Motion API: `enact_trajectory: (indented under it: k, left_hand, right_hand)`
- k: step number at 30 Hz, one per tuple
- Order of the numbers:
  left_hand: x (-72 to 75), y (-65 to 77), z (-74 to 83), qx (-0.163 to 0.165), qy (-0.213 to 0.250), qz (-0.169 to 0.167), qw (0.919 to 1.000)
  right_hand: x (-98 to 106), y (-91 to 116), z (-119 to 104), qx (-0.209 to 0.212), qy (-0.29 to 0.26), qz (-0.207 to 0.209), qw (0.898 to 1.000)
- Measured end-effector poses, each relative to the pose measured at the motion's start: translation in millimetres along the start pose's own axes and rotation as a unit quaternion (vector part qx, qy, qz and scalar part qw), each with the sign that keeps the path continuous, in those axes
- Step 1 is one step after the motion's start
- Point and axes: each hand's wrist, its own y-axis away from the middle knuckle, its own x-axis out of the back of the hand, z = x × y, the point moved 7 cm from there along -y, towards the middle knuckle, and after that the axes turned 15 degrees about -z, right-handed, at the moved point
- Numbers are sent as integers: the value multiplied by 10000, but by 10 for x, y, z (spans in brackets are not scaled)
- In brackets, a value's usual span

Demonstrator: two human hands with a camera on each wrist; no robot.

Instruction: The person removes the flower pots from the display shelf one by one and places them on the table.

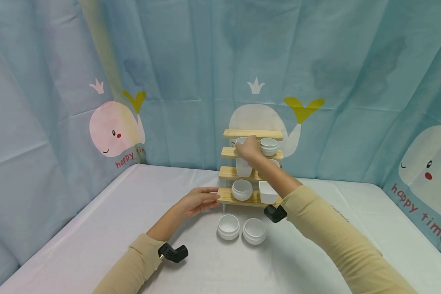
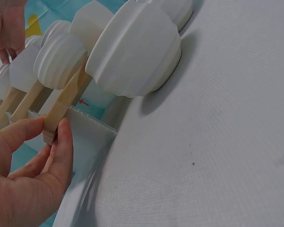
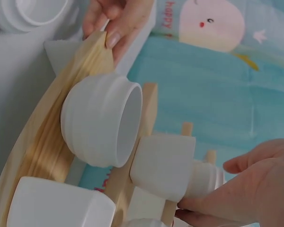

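A tiered wooden rack (image 1: 226, 174) stands on the table with white cups and bowls on its boards. My left hand (image 1: 198, 202) pinches the left end of its lowest board (image 2: 66, 99) between thumb and fingers. My right hand (image 1: 250, 150) reaches to the second board from the top and grips a small white bowl (image 3: 203, 177) at its left side; the hand partly hides this bowl. Beside it on the same board sits another ridged bowl (image 1: 269, 147). Lower down are a tapered white cup (image 1: 244, 168), a round bowl (image 1: 242, 190) and a square cup (image 1: 267, 192).
Two white bowls, a left one (image 1: 228, 227) and a right one (image 1: 255, 231), stand on the white tablecloth (image 1: 191, 269) in front of the rack. A blue curtain (image 1: 176, 130) with whale prints hangs behind. The top board (image 1: 252, 134) bears nothing.
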Motion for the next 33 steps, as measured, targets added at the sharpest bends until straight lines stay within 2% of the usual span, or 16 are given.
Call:
enact_trajectory:
  k: [12, 28, 33]
  left_hand:
    - [-2, -11, 1, -16, -6, -11, 10000]
    - [-18, -30, -10, -4, 37, -17, 10000]
    - [-19, -30, -10, -2, 47, -18, 10000]
  right_hand:
    - [-41, -42, -10, 14, -42, 404, 9992]
    - [-24, -48, 29, 237, -453, 575, 9970]
    - [-22, -62, 37, 295, -420, 595, 9969]
